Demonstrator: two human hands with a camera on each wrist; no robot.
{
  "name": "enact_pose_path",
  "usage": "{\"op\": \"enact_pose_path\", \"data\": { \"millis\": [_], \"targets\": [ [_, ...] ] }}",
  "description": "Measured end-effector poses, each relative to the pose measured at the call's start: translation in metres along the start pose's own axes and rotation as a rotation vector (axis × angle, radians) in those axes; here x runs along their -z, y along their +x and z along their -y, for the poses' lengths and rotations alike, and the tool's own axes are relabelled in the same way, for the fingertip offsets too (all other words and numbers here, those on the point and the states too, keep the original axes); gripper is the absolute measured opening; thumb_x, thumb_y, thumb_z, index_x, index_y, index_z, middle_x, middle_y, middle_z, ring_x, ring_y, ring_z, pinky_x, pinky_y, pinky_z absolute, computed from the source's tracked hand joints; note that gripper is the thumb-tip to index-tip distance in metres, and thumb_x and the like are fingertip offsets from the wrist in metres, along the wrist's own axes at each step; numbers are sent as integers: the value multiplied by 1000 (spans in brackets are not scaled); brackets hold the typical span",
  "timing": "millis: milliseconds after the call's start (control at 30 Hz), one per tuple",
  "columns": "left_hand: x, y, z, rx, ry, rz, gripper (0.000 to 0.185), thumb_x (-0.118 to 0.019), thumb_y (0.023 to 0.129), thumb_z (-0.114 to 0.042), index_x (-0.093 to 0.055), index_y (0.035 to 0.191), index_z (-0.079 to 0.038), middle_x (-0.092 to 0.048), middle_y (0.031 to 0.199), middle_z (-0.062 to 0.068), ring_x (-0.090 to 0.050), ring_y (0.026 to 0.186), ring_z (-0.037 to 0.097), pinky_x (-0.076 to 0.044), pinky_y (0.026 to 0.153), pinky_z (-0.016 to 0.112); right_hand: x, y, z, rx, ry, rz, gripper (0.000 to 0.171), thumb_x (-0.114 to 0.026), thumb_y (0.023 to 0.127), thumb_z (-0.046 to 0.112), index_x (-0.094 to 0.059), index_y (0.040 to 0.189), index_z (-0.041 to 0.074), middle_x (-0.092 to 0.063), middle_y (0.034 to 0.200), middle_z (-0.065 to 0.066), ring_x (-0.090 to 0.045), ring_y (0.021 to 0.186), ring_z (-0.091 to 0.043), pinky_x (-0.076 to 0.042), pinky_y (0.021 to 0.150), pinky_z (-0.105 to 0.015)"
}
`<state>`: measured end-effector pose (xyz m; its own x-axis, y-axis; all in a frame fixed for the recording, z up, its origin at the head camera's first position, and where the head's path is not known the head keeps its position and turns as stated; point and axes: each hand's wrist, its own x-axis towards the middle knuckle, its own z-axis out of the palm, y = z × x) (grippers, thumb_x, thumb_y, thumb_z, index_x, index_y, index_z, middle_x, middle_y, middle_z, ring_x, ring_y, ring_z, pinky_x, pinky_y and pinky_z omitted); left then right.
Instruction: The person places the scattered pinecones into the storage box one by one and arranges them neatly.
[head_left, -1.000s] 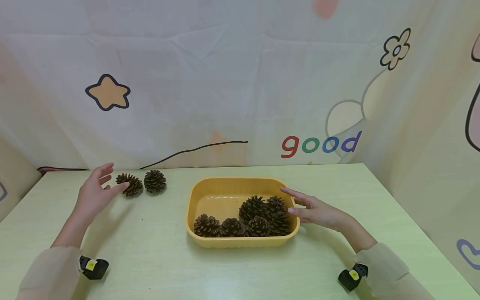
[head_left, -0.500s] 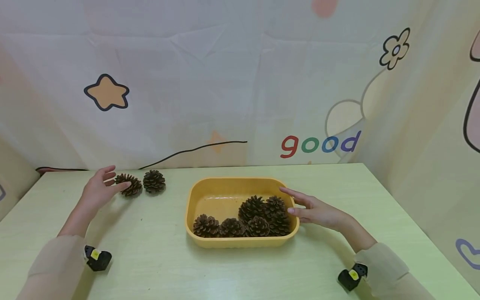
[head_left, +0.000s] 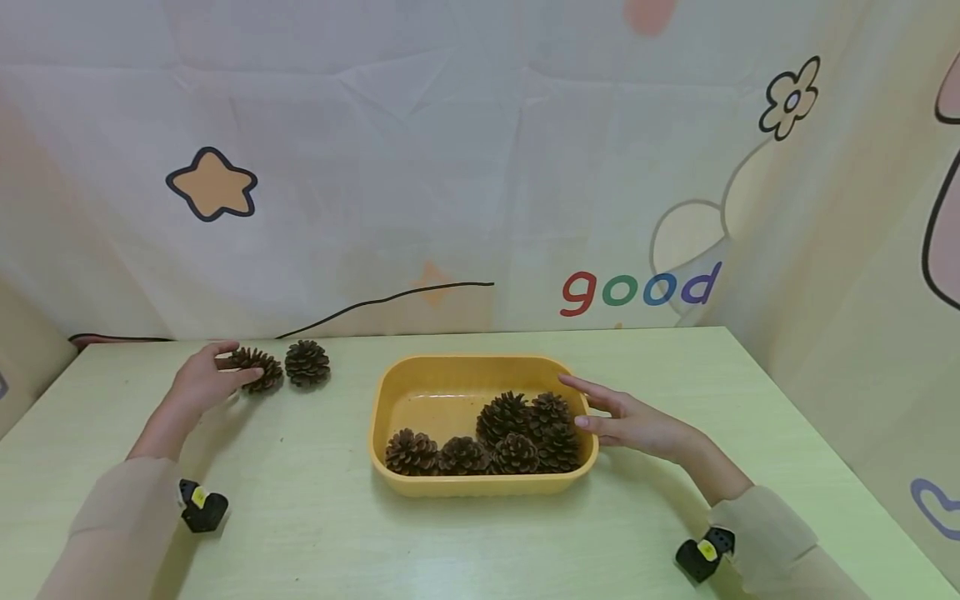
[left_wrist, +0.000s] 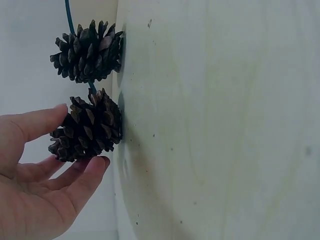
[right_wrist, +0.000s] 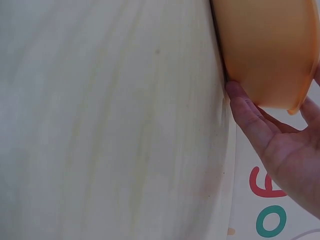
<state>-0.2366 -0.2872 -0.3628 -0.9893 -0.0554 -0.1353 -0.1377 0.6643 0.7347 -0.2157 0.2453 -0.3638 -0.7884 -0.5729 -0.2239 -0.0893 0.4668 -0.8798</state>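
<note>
In the left wrist view, my left hand (left_wrist: 55,175) has its thumb on one side of a brown pine cone (left_wrist: 87,127) and its fingers curled against the other. This pine cone sits on the table at the back left in the head view, a second pine cone (head_left: 307,363) just to its right. At the right end of a yellow plastic basin (head_left: 465,485), my right hand (head_left: 633,425) holds the side, thumb over the rim and fingers along the outer wall (right_wrist: 270,55). Several pine cones (head_left: 517,452) lie in the basin's front and right part.
The pale green table (head_left: 322,533) ends at a hanging cloth (head_left: 420,183) printed with a star, a flower and the word "good". A black wrist camera is strapped at each sleeve (head_left: 123,508).
My left hand has moved slightly right and closed in round the nearer pine cone, its fingers dropping behind it. My right hand and the basin have stayed put.
</note>
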Motion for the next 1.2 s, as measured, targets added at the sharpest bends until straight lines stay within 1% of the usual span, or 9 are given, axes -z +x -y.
{"op": "enact_pose_path", "data": {
  "millis": [200,367,467,733,900,1200],
  "targets": [
    [0,2,1,3,32,-3,72,-52,92,-34,-20,140,9,-29,134,37,-32,119,51,-36,92,58,0,0,0,3,1,0,63,-50,94,29,-17,147,24,-4,152,-14,-14,133,-47,-42,93,-49],
    [1,-1,-1,18,31,4,73,-52,91,-36,-20,139,9,-28,134,37,-32,119,51,-37,91,58,0,0,0,3,-3,-4,62,-50,94,29,-17,147,24,-4,152,-14,-9,134,-46,-41,93,-51],
    [2,-2,-2,16,36,-4,74,-53,90,-37,-22,139,9,-29,134,37,-33,118,51,-37,91,58,0,0,0,2,-5,-5,62,-50,94,29,-18,147,24,-4,152,-14,-6,134,-46,-41,93,-51],
    [4,-6,2,-19,38,-41,74,-55,89,-38,-26,138,9,-33,132,36,-35,117,51,-39,90,57,0,1,1,1,-6,-5,63,-51,94,29,-17,147,21,-4,152,-16,-9,133,-47,-43,92,-49],
    [8,-10,3,-49,40,-67,75,-54,90,-41,-25,138,9,-33,132,37,-35,117,51,-39,90,57,0,1,1,3,-15,-7,63,-51,94,29,-18,147,21,-4,152,-16,-10,133,-48,-43,92,-50],
    [12,-22,-2,-84,38,-98,73,-53,90,-39,-25,138,9,-32,133,36,-35,117,51,-41,89,55,0,1,0,3,-6,-8,63,-51,94,29,-17,147,23,-5,152,-15,-11,133,-46,-42,93,-50]
  ]
}}
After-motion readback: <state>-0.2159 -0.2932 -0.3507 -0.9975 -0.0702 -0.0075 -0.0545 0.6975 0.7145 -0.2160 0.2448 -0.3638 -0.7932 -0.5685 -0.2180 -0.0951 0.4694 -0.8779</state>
